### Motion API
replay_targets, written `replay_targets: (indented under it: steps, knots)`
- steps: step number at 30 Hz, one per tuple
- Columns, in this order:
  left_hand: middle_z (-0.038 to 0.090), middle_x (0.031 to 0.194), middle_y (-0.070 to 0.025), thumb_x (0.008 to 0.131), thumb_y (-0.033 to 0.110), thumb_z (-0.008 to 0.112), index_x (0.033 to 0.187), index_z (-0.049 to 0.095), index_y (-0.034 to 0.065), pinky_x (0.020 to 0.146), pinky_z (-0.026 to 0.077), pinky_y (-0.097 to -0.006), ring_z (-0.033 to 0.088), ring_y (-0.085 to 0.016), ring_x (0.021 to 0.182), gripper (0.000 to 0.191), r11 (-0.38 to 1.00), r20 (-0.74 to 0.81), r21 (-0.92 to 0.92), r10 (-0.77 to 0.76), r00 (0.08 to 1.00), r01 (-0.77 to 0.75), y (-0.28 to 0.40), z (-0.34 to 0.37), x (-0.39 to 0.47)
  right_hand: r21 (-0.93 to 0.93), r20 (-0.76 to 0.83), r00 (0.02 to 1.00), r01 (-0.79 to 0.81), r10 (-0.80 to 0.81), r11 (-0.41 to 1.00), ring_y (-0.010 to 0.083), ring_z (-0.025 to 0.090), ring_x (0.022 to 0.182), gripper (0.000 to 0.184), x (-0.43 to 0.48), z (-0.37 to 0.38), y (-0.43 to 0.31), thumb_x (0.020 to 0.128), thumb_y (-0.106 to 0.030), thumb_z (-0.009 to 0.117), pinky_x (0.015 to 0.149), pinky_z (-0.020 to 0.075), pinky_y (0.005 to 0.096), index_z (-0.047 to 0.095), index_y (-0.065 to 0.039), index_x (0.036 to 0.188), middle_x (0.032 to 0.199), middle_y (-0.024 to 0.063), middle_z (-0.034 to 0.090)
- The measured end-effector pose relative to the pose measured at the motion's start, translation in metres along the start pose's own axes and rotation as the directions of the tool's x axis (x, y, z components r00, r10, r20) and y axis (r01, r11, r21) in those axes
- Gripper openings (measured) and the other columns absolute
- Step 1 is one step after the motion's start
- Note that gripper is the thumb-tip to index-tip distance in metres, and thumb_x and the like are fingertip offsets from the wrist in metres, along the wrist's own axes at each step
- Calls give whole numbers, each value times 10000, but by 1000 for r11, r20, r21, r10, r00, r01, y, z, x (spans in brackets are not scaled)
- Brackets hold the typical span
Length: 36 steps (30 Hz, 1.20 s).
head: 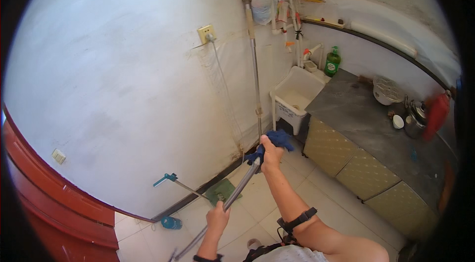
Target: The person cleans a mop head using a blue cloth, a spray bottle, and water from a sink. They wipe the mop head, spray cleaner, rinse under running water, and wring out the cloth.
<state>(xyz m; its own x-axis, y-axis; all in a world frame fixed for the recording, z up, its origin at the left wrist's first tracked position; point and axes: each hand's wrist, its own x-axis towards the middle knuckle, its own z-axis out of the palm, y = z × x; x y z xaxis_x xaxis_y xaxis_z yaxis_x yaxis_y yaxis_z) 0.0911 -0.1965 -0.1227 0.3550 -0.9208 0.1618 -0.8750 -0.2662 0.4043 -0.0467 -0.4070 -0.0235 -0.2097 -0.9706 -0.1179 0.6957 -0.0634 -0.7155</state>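
Observation:
My left hand (218,217) is closed around the lower part of a grey metal pole (240,186). The pole slants up from the picture's bottom edge towards the wall corner. At its upper end my right hand (272,155) grips a dark blue cloth (279,139), which bunches out on both sides of the fingers and lies against the pole. Fingers and cloth hide the pole's tip. Behind the cloth, a second long-handled pole (255,65) leans upright against the white wall, its lower end hidden.
A white utility sink (293,91) stands in the corner beside a dark countertop (345,102) with a kettle (415,121), a white bowl (398,122) and a green pump bottle (333,62). On the tiled floor are a green dustpan (222,191) and a blue bottle (171,222). A red door (63,206) is left.

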Motion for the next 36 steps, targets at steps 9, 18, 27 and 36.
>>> replay_targets:
  steps: [9, 18, 27, 36]
  knots:
    - [506, 548, -40, 798, 275, 673, 731, 543, 65, 411, 356, -280, 474, -143, 445, 256, 780, 861, -415, 171, 480, 468, 0, -38, 5, 235, 972, 179, -816, -155, 528, 128, 493, 547, 101, 4, -7, -41, 775, -105, 621, 493, 401, 287, 536, -88, 827, 578, 24, 465]
    - [542, 556, -82, 782, 236, 655, 792, 527, 30, 494, 454, -366, 566, -240, 524, 243, 932, 365, -310, -68, 929, 190, 13, -17, 10, 55, 398, 912, -131, 98, 990, 134, 454, 498, 127, 3, 17, -13, 802, -131, 627, 451, 380, 272, 527, -61, 766, 600, 25, 483]
    - [576, 621, -174, 775, 258, 662, 804, 535, 38, 557, 463, -435, 587, -326, 575, 257, 959, 280, -280, 45, 959, 37, 17, -29, 39, 152, 661, 713, -434, 235, 888, 214, 491, 555, 121, -9, -7, 0, 781, -81, 587, 566, 442, 342, 481, -50, 832, 666, 81, 492]
    - [488, 550, 5, 845, 235, 613, 782, 546, 52, 390, 342, -244, 426, -85, 426, 205, 401, 739, -538, 648, 186, 741, 23, -62, -9, 58, 984, -57, -791, -167, 609, 177, 478, 540, 309, -49, 16, -68, 699, -148, 703, 535, 390, 329, 425, -93, 823, 618, 37, 447]
